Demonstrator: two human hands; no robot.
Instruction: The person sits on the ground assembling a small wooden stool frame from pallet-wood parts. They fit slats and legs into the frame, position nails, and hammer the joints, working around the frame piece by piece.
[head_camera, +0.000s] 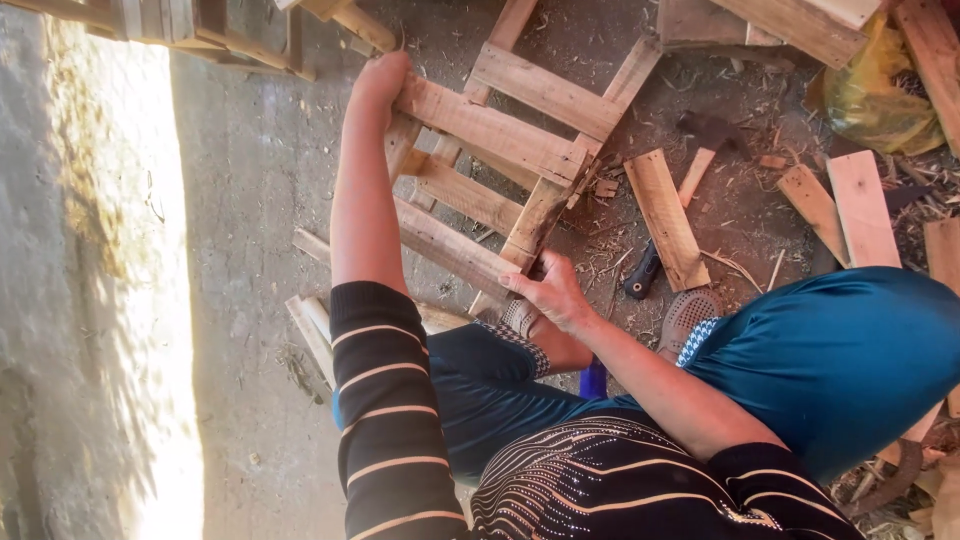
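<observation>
A crate-like frame of pale, rough wooden slats (490, 170) lies tilted on the dusty concrete ground (250, 180), and both hands are on it. The left hand (380, 78) is closed over the end of the frame's far slat, fingers wrapped round its edge. The right hand (548, 292) pinches the near end of the frame's side rail between thumb and fingers. Just beside the frame, on its right, lies a loose short wooden board (665, 218), and beyond that a wooden-handled hammer (702, 150). A dark-handled tool (642, 272) rests near the board's lower end. The person's grey perforated shoe (688, 318) sits below the board.
</observation>
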